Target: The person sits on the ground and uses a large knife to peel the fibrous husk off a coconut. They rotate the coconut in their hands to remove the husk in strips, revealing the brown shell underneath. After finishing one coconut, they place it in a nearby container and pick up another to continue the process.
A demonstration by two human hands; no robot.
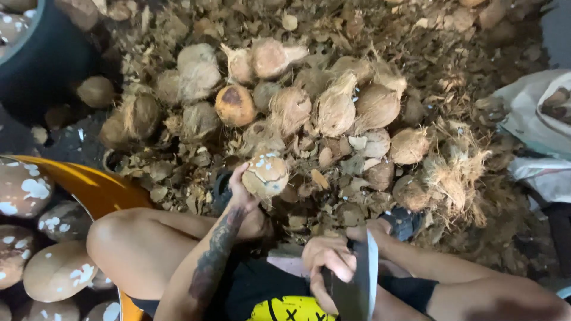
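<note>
My left hand [241, 189] holds a partly peeled coconut [266, 175], brown with white patches, out in front of my knees. My right hand [326, 261] grips the handle of a broad dark cleaver [358, 279], whose blade points up beside my right leg. A pile of husked brown coconuts [291, 101] lies just beyond the held one. Bits of shell and fibre cover the ground around my feet.
An orange basin [89, 184] at my left holds peeled coconuts [56, 270] with white flecks. A dark tub [47, 59] stands at the far left. White sacks [535, 125] lie at the right edge. Loose fibre husks [455, 175] sit right of the pile.
</note>
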